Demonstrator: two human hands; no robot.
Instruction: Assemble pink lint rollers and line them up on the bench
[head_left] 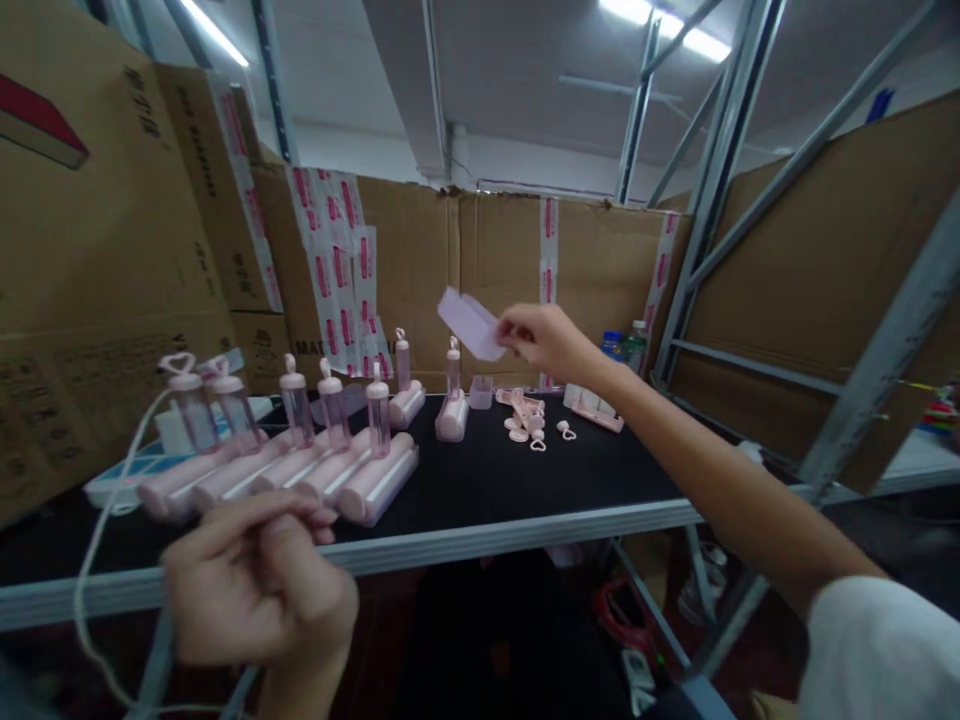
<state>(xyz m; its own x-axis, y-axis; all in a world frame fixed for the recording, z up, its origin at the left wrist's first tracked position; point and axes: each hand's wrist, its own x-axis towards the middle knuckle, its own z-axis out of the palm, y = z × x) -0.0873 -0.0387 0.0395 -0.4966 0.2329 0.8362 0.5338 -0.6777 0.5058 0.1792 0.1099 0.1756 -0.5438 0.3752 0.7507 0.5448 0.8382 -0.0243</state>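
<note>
My right hand (536, 335) pinches one end of a pale, translucent plastic case (466, 318), raised above the back of the table and blurred. My left hand (259, 580) is curled closed in front of the table's edge; whatever its fingers may hold is hidden. Just beyond it, several pink cylindrical cases (379, 478) lie in a row, with clear pink tubes (379, 420) with looped caps standing on them. Two more such sets, including a pink case (451, 415), are farther back. Loose pink parts (525, 412), some with heart-shaped loops, are scattered below my right hand.
Cardboard walls (495, 260) patched with tape enclose the black tabletop (480, 490). A white cable (97, 540) hangs over the left front edge. A small clear box (481, 391) sits near the middle, and bottles (636, 345) stand at back right beside metal posts (712, 180).
</note>
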